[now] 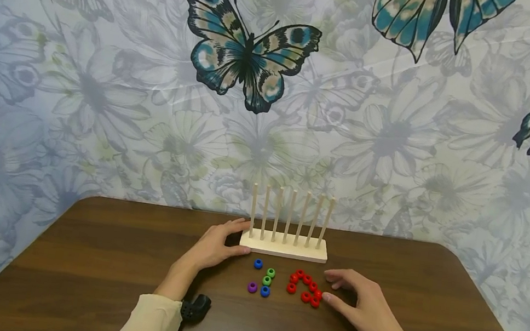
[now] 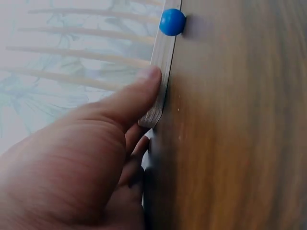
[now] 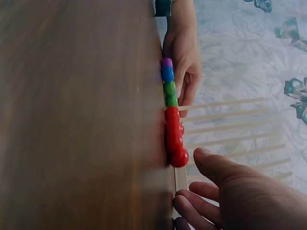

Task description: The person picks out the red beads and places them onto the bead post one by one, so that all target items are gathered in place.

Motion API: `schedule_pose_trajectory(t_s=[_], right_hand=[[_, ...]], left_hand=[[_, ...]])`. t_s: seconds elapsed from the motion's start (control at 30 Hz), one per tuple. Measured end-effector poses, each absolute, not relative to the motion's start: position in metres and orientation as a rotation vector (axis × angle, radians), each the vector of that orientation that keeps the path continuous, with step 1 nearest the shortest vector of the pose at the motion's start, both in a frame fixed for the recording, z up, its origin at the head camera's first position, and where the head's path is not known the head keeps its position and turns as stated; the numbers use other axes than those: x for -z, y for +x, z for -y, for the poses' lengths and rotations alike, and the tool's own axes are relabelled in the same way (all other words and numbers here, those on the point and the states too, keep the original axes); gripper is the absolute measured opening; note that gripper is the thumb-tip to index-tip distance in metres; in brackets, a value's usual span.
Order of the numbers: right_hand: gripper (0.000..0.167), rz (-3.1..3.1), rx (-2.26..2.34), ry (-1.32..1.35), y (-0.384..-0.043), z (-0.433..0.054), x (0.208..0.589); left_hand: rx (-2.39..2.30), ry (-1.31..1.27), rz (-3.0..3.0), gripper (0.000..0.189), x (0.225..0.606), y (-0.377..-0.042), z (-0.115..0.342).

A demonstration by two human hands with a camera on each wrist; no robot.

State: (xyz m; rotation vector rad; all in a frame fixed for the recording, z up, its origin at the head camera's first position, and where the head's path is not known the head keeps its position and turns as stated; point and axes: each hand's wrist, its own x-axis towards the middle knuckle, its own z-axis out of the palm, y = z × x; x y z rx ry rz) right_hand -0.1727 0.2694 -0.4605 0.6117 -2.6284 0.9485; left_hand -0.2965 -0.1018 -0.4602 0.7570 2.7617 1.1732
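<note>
A pale wooden peg stand (image 1: 284,252) with a row of upright pegs sits at the middle of the table's far side. My left hand (image 1: 213,243) grips its left end, the thumb along the front edge and the fingers behind. Several red beads (image 1: 307,279) lie in a loose ring in front of the stand's right half. Just right of them is my right hand (image 1: 362,304), thumb and fingers apart with nothing between them; the thumb tip is right at the nearest red beads. In the left wrist view a blue bead (image 2: 172,22) shows beyond the thumb.
Left of the red beads lie two green beads (image 1: 270,272), two blue beads (image 1: 265,291) and a purple bead (image 1: 252,287). The brown table (image 1: 124,258) ends at a butterfly-patterned wall covering (image 1: 396,148). A black wrist device (image 1: 195,309) sits at the left sleeve.
</note>
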Motion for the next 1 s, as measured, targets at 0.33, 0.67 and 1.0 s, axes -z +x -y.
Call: schedule_pose_trajectory(t_s=[0.33,0.67,1.0], right_hand=[[0.023,2.635,-1.044,0.642,-0.176,-0.253,0.462],[0.028,2.564,-1.032,0.654,-0.177,-0.254,0.457],[0.033,2.309,-1.066,0.698,-0.195,-0.242,0.420]], left_hand=[[-1.179,0.751,-2.818,0.063,0.464,-0.297,0.102],[-1.175,0.733,-2.830,0.064,0.465,-0.297,0.101],[-1.174,0.717,-2.826,0.063,0.463,-0.297,0.100]])
